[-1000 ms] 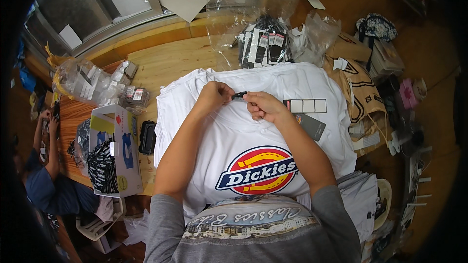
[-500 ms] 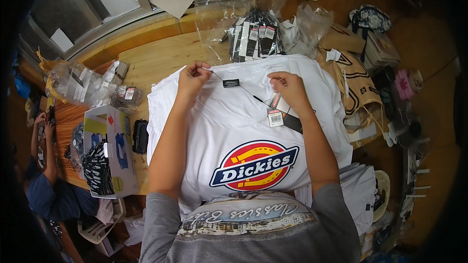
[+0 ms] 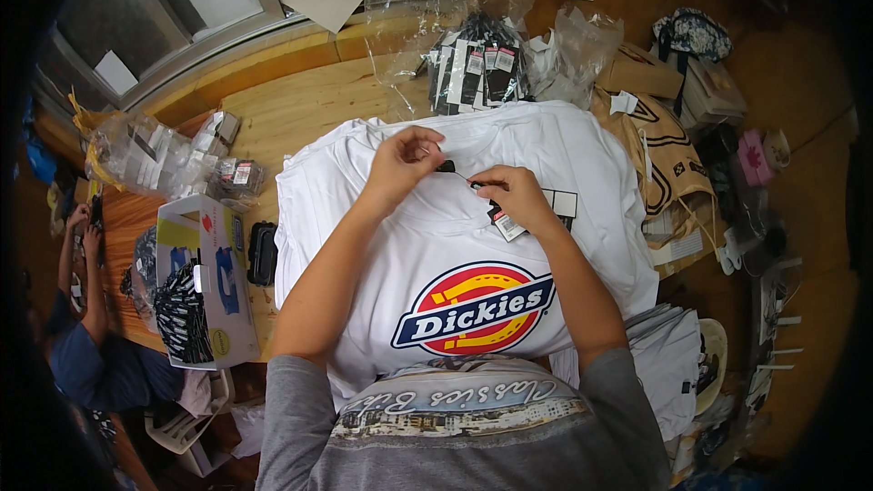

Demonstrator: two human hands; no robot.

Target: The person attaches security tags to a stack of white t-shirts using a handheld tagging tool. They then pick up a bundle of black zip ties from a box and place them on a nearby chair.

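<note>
A white T-shirt (image 3: 364, 332) with a large red, yellow and blue chest print lies on a stack of white garments before me. Over its neckline, the fingers of my left hand (image 3: 405, 166) pinch the end of a thin dark tag string. My right hand (image 3: 515, 197) is closed on the dark fastener of that same string, a little to the right and nearer me. Below its fingers hang tags (image 3: 509, 225) in white, black and red. The dark neck label (image 3: 446, 166) is partly covered by my left fingers.
Behind the shirts sits a clear bag of black hang tags (image 3: 482, 68). To the left are bagged small boxes (image 3: 155, 159), an open carton (image 3: 218, 309) with dark strings, and a black case (image 3: 263, 253). A co-worker's arms (image 3: 91, 264) show at far left; folded garments (image 3: 668, 355) lie right.
Both hands have come closer together and toward me, over the neckline. The string, stretched wide before, now spans a short gap, and the tags have shifted under my right hand.
</note>
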